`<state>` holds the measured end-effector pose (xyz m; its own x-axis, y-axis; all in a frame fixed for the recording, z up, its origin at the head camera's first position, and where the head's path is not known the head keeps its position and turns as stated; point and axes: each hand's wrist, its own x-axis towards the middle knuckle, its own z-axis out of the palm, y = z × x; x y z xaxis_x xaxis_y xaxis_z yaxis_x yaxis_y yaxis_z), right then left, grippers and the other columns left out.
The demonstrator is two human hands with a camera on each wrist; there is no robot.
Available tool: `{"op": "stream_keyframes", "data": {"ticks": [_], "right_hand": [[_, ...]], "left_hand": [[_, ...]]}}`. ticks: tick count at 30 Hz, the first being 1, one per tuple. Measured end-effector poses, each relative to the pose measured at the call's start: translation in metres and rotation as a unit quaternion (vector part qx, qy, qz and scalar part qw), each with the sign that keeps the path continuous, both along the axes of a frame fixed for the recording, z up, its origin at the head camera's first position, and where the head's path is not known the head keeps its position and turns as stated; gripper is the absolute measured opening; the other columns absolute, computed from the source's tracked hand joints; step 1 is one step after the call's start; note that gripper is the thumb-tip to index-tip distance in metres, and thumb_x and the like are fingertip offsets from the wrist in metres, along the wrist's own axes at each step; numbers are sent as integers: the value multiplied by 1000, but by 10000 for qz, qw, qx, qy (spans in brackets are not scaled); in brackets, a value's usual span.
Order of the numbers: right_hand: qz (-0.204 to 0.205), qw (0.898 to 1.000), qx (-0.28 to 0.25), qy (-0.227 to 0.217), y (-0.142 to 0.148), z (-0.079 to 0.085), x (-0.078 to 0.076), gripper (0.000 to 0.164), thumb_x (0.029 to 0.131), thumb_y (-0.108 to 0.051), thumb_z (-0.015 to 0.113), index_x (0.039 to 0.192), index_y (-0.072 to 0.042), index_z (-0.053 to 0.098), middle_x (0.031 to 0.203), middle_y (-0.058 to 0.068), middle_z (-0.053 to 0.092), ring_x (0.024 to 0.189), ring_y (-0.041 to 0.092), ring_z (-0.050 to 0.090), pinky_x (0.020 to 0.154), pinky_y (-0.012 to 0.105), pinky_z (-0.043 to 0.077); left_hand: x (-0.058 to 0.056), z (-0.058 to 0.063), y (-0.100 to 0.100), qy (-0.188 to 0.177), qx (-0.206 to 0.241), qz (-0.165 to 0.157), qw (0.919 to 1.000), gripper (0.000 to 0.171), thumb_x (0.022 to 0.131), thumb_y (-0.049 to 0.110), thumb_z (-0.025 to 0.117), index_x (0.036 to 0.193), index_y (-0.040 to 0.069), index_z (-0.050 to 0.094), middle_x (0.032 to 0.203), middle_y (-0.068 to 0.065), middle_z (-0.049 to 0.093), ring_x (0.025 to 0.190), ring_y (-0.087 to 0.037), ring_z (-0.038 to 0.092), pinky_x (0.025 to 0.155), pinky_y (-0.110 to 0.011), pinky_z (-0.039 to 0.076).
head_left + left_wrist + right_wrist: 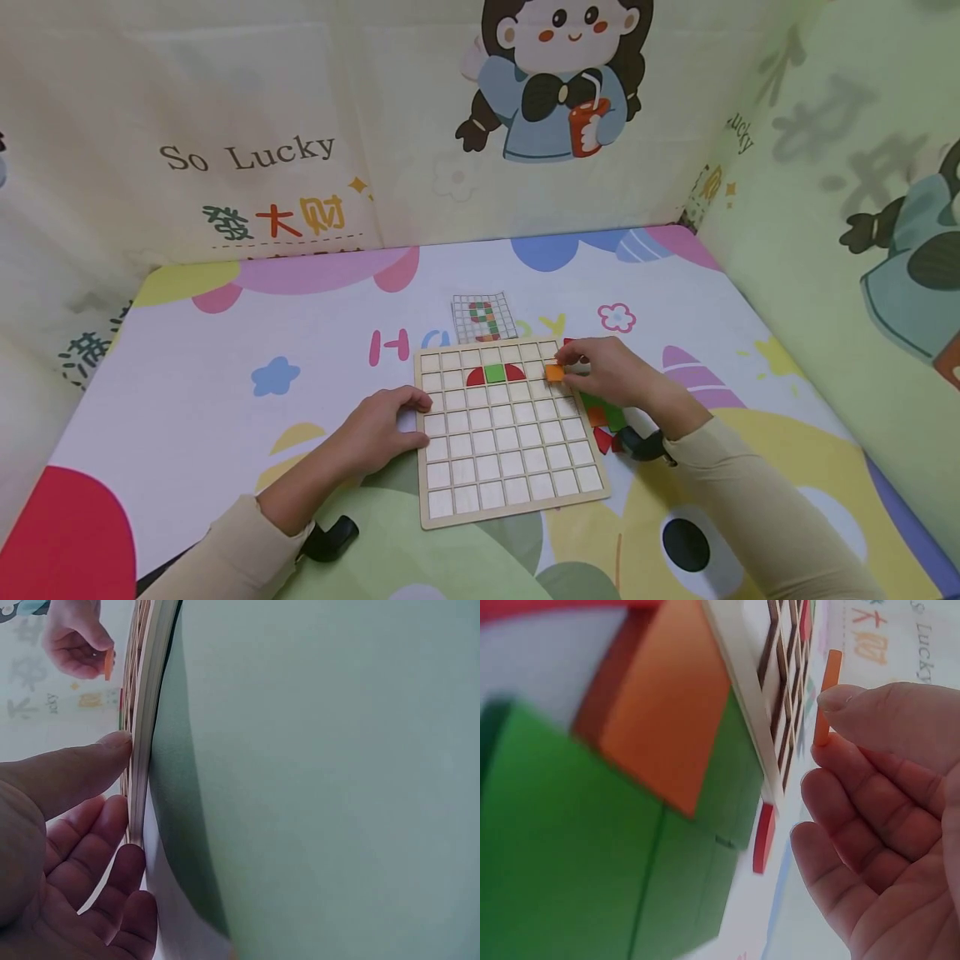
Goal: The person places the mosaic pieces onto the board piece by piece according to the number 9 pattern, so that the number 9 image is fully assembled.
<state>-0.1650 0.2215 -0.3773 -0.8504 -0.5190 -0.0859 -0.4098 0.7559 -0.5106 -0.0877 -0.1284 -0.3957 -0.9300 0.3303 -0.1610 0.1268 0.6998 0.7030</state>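
Observation:
A wooden grid board (491, 450) lies in front of me, with a green square tile (495, 373) between two red rounded tiles (476, 377) in its upper rows. My left hand (381, 429) rests at the board's left edge, its thumb and fingertips spread apart along the rim. Over the upper right cells, my right hand (611, 371) pinches an orange square tile (554, 372) between thumb and fingers. From the right wrist, that orange tile (828, 697) appears edge-on and raised above the board.
Loose green tiles (570, 847), an orange tile (667, 712) and red tiles (602, 440) lie beside the board's right edge, partly beneath my right hand. Behind the board lies a pattern card (461, 317) with a gridded coloured figure. Printed cloth covers the table and walls.

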Motion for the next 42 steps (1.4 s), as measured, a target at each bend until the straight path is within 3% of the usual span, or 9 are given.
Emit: {"op": "stream_keyframes", "data": {"ticks": [18,25,34,42], "right_hand": [[424,9990,89,98,-23,-3,3,28,89,-14,76,114,-2,70,105,2,71,97,21,65,90,42,53],[504,9986,135,-98,-32,-2,3,29,90,-17,76,115,-3,70,105,2,71,98,20,65,90,40,53],[685,9971,327,66,-38,-3,4,26,90,-15,76,112,-3,70,103,3,70,95,20,65,90,39,53],[926,9932,454,544,-42,-4,5,25,87,-15,79,108,-3,72,100,2,71,93,19,65,88,35,54]], "left_hand": [[1,1,1,13,-34,9,10000,36,84,12,81,116,10,66,109,2,65,110,-25,55,98,-45,46],[0,0,0,29,-40,-16,10000,35,84,12,81,115,10,66,108,3,65,110,-26,55,98,-45,45],[0,1,1,17,-5,0,10000,36,84,11,81,116,10,66,108,3,65,110,-25,55,98,-45,45],[1,1,1,31,-28,0,10000,36,84,12,81,116,10,66,108,3,65,110,-25,55,98,-45,45]]}}
